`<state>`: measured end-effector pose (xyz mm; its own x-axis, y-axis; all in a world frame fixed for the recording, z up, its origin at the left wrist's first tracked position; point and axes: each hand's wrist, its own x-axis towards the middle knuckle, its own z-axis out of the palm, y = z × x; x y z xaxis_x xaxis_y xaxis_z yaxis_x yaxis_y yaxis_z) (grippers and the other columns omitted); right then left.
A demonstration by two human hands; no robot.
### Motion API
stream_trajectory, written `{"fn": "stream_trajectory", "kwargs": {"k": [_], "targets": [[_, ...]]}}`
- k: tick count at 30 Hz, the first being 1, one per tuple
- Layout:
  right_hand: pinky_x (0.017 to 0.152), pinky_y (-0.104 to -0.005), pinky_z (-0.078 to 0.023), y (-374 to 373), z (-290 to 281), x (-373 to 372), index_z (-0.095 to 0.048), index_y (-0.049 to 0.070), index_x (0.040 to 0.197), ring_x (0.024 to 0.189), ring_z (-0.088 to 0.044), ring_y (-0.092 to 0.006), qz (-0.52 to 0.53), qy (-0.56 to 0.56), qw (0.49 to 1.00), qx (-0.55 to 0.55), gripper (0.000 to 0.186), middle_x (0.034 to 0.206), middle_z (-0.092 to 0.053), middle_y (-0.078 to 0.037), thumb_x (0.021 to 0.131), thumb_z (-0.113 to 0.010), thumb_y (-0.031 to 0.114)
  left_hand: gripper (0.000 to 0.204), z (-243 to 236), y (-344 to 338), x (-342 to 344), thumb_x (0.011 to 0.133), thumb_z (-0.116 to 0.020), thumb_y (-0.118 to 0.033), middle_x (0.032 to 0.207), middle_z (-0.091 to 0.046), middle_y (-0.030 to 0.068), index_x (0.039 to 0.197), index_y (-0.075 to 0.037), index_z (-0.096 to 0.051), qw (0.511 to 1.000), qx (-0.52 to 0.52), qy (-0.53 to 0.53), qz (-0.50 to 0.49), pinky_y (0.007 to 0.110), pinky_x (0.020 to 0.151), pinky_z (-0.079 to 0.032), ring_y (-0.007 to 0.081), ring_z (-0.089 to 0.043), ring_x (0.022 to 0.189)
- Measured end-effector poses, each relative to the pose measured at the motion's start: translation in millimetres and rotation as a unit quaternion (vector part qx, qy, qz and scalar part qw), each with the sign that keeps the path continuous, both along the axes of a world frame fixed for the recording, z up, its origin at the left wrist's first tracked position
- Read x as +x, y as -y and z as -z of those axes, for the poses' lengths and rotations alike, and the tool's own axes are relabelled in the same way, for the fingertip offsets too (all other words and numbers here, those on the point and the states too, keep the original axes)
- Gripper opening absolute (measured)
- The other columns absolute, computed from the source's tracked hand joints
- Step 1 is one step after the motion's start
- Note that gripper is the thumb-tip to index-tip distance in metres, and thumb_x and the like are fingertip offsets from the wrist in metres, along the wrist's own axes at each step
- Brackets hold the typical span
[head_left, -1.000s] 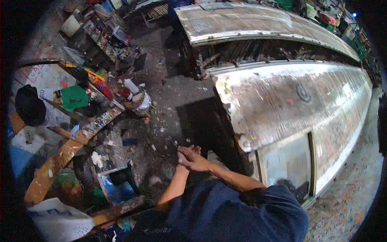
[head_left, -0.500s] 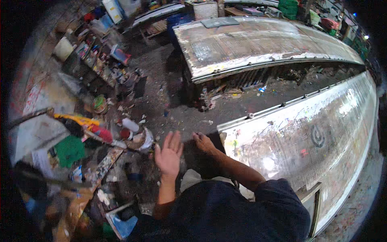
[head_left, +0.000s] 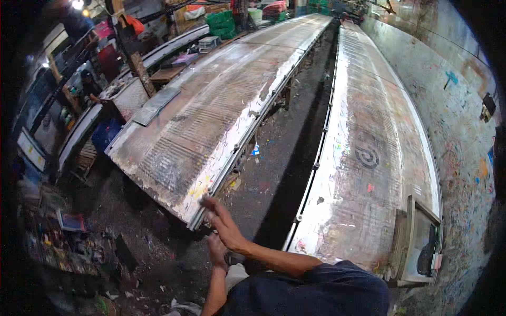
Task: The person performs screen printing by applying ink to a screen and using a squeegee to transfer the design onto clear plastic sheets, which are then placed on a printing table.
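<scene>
In front of my body my two hands are close together, one overlapping the other. My right hand (head_left: 226, 227) stretches its fingers up and to the left, with nothing seen in it. Just below it is my left hand (head_left: 216, 249), its fingers mostly hidden behind the right one. Past my fingertips lies the near corner of a long, worn table (head_left: 195, 137) with a paint-stained white edge. To my right runs a second long table (head_left: 363, 192), with a dark round mark on its top.
A framed screen (head_left: 421, 245) leans at the right table's near end. A dark aisle (head_left: 292, 168) separates the tables. Along the right stands a paint-spattered wall (head_left: 453, 137). Clutter (head_left: 68, 245) fills the lower left. A person (head_left: 90, 87) is far left.
My view has swung to the right and up, along the tables. My hands, apart before with the left palm spread, have come together, the right hand's fingers now stretched out.
</scene>
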<state>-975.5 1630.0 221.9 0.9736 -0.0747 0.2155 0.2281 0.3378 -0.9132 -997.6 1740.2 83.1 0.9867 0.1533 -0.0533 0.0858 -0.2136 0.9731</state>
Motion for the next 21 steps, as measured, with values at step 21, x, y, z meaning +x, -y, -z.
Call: {"fn": "stream_trajectory", "kwargs": {"k": [21], "targets": [[0.084, -0.0469, -0.051, 72.8, 198.2, 312.0, -0.060, 0.004, 0.123, 0.096, -0.065, -0.0391, -0.233, -0.158, 0.815, -0.507, 0.040, 0.102, -0.069, -0.021, 0.091, -0.057, 0.028, 0.041, 52.9, -129.4, 367.5, 0.095, -0.054, -0.044, 0.114, -0.062, 0.0082, 0.112, -0.007, -0.056, 0.859, -0.427, -0.238, -0.155, 0.036, 0.088, -0.045, 0.0225, -0.057, 0.104]]}}
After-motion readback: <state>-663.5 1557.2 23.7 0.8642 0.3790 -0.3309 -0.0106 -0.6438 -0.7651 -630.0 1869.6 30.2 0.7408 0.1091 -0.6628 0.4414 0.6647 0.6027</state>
